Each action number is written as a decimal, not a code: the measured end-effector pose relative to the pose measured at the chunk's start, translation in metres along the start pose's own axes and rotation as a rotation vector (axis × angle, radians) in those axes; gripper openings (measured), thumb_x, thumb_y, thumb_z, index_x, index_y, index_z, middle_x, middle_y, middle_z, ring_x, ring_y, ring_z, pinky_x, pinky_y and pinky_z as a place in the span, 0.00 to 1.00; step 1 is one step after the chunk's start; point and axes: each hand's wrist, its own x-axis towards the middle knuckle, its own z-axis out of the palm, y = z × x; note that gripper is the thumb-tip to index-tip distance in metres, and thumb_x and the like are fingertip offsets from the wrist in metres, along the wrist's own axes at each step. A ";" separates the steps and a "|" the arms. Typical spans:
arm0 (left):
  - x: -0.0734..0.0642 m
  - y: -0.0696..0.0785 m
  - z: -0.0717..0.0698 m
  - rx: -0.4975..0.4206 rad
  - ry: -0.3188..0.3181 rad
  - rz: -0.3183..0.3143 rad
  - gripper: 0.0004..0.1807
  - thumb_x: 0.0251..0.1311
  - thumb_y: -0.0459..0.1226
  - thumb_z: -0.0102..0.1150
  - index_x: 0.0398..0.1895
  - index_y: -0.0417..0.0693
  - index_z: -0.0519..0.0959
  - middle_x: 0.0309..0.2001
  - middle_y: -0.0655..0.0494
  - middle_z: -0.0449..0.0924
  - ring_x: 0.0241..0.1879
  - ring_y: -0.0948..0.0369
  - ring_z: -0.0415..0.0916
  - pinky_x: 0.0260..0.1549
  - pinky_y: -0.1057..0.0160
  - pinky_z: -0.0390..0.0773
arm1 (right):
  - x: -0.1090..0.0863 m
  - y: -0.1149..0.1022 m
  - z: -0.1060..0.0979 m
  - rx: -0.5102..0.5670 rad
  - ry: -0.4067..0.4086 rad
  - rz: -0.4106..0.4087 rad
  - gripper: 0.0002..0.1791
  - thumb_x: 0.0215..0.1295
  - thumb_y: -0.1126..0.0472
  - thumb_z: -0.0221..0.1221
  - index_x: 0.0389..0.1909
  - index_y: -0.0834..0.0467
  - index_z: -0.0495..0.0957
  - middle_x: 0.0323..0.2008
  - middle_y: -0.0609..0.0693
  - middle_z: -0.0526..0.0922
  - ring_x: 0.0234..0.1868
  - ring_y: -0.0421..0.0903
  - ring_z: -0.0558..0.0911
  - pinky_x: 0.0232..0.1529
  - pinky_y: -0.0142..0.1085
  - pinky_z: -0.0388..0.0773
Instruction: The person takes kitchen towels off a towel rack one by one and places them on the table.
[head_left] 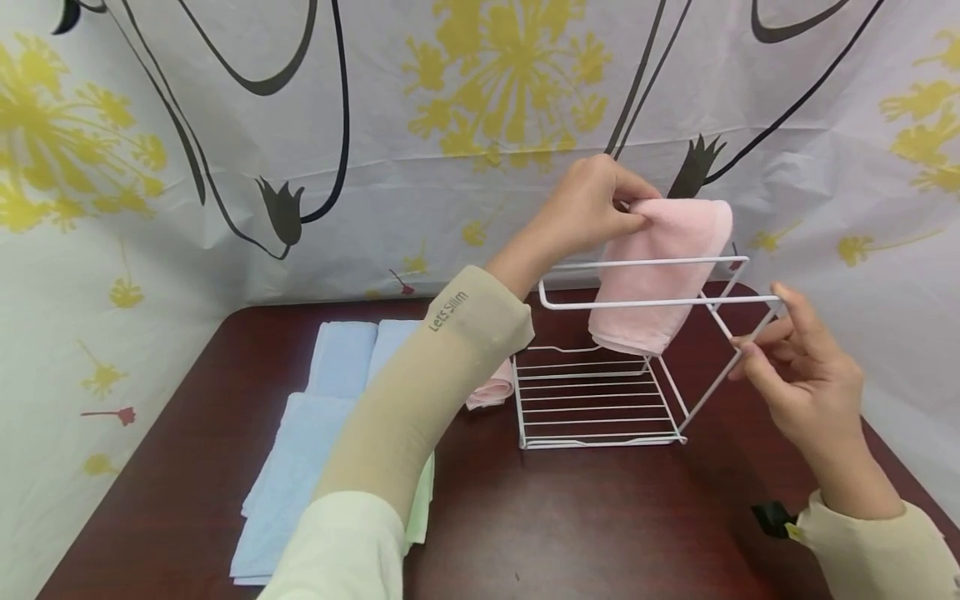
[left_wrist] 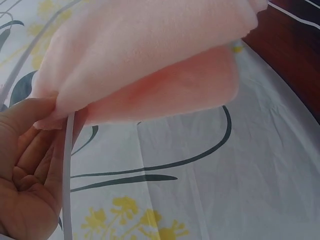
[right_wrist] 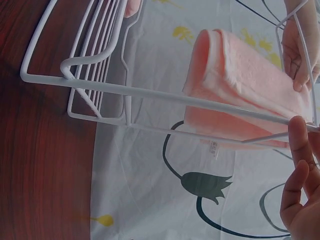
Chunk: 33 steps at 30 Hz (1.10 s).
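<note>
My left hand point(head_left: 592, 204) pinches the top edge of a folded pink towel point(head_left: 667, 242) between thumb and fingers. The towel hangs down by a white wire rack point(head_left: 600, 421), and in the head view the two upper rods cross in front of it. In the left wrist view, a white rod point(left_wrist: 67, 175) runs beside the hand and under the towel. With thumb and fingers, my right hand point(head_left: 817, 392) holds the rack's upper right corner. In the right wrist view the towel point(right_wrist: 240, 80) shows its folded layers.
Folded light blue towels point(head_left: 300, 450) lie on the dark red table point(head_left: 510, 517) at the left, partly hidden by my left arm. A green towel point(head_left: 422, 500) shows beside them. Another pink towel point(head_left: 493, 390) lies left of the rack. A patterned sheet point(head_left: 480, 100) hangs behind.
</note>
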 end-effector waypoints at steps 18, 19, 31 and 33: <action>-0.020 -0.018 -0.011 -0.245 0.129 0.045 0.11 0.59 0.31 0.67 0.45 0.45 0.88 0.42 0.54 0.89 0.40 0.68 0.84 0.43 0.77 0.79 | 0.000 0.002 0.000 -0.058 -0.002 -0.002 0.32 0.60 0.80 0.58 0.67 0.70 0.64 0.32 0.46 0.82 0.27 0.33 0.84 0.35 0.18 0.78; -0.022 -0.019 -0.011 -0.264 0.138 0.055 0.11 0.58 0.31 0.66 0.45 0.44 0.88 0.42 0.53 0.89 0.40 0.67 0.85 0.43 0.77 0.79 | -0.001 0.003 0.000 -0.063 -0.002 -0.001 0.32 0.60 0.80 0.58 0.67 0.70 0.64 0.32 0.46 0.82 0.27 0.32 0.84 0.34 0.18 0.78; -0.050 -0.032 -0.024 -0.446 0.244 0.022 0.12 0.57 0.29 0.67 0.45 0.37 0.86 0.43 0.43 0.88 0.38 0.58 0.88 0.41 0.69 0.84 | -0.002 0.004 0.003 -0.046 0.004 0.004 0.32 0.59 0.81 0.57 0.67 0.70 0.64 0.31 0.47 0.82 0.27 0.33 0.84 0.34 0.18 0.79; -0.054 -0.033 -0.027 -0.458 0.260 0.022 0.12 0.57 0.29 0.68 0.45 0.36 0.86 0.43 0.42 0.88 0.38 0.57 0.88 0.40 0.68 0.84 | -0.002 0.004 0.003 -0.057 0.004 0.005 0.32 0.59 0.81 0.57 0.67 0.70 0.64 0.31 0.46 0.81 0.27 0.33 0.84 0.34 0.18 0.78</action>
